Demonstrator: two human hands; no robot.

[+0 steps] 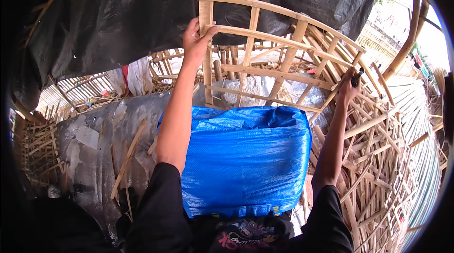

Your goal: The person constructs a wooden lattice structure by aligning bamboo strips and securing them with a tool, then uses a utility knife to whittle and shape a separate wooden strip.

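A light bamboo frame [289,54] of crossed slats is held up in front of me, spanning both hands. My left hand [195,42] is closed round its left upright, with the thumb across the front near the second rail. At the frame's right end, my right hand [349,87] is closed against the end slat. A small black object [357,77] sticks out at the right fingers; its kind is too small to tell. Below the frame, a blue plastic sheet [246,163] covers my lap.
A large pile of bamboo slats [378,172] lies to the right. Black sheeting [132,21] hangs behind the frame. Grey sheeting [94,135] with loose bamboo strips [127,158] spreads at the left. A bamboo post [402,56] stands at the far right.
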